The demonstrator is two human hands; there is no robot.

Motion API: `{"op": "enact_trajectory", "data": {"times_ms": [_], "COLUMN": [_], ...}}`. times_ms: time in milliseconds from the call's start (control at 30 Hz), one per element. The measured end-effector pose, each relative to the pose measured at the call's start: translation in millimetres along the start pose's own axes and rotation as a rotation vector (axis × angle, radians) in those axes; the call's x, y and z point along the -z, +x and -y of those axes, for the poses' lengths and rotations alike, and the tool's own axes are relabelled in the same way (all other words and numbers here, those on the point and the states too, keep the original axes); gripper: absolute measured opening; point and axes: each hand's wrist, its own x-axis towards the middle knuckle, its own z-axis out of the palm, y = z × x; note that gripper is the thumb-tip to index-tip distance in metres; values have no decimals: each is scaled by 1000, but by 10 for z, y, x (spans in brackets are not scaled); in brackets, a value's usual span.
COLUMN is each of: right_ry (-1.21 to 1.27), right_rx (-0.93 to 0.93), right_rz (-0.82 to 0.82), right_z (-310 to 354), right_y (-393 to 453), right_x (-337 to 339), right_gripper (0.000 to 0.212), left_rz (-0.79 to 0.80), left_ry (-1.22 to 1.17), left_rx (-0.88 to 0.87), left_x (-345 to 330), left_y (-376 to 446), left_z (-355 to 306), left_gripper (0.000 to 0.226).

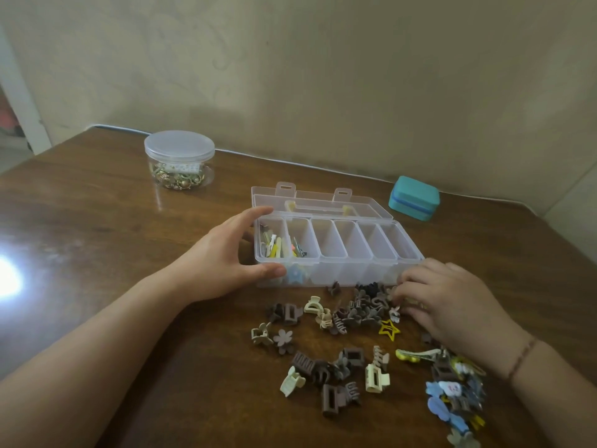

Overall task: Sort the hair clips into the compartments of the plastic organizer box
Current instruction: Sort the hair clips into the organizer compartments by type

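Observation:
The clear plastic organizer box stands open on the wooden table, its lid tipped back. Its two leftmost compartments hold several coloured flat clips; the others look bare. My left hand grips the box's left end, thumb on the front wall and fingers over the back corner. My right hand rests palm down on the pile of brown, beige and black claw clips in front of the box, fingers curled among them; what they pinch is hidden. A yellow star clip lies just left of that hand.
More claw clips lie scattered near the front. Blue and yellow clips are heaped at the right. A round lidded jar of trinkets stands at the back left, and a teal case at the back right by the wall.

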Motion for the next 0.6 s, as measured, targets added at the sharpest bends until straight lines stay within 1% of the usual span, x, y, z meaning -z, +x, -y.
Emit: {"op": "enact_trajectory", "data": {"times_ms": [133,200,267,333,400,433,500,600], "right_ry": [-3,88,301,583,813,906,1038,1112], "right_rx": [55,45,-32,-142,-225,-249,-267,-278], "right_rz": [-13,-53,-79,-99,-198,-254,-339,-389], "right_z": [-6,-31,-20,5,43,61,137,319], "right_y": [-14,-34,-28,48,207,317,588,1005], "right_x": [53,86,171,275,358,384,423,393], "right_gripper": [27,24,17,6,20,24,23,15], "left_rz": [5,11,13,11,9,10,10,5], "left_ry": [-4,-13,-14,-7,-6,-8,-11,-7], "left_rx": [0,3,1,-2,1,4,4,-2], "left_x": [-2,4,8,9,10,11,11,8], "left_y": [9,11,8,7,8,7,5,2], "left_z": [7,4,4,3,-1,-2,0,3], "left_gripper": [106,106,105,105,105,106,107,107]}}
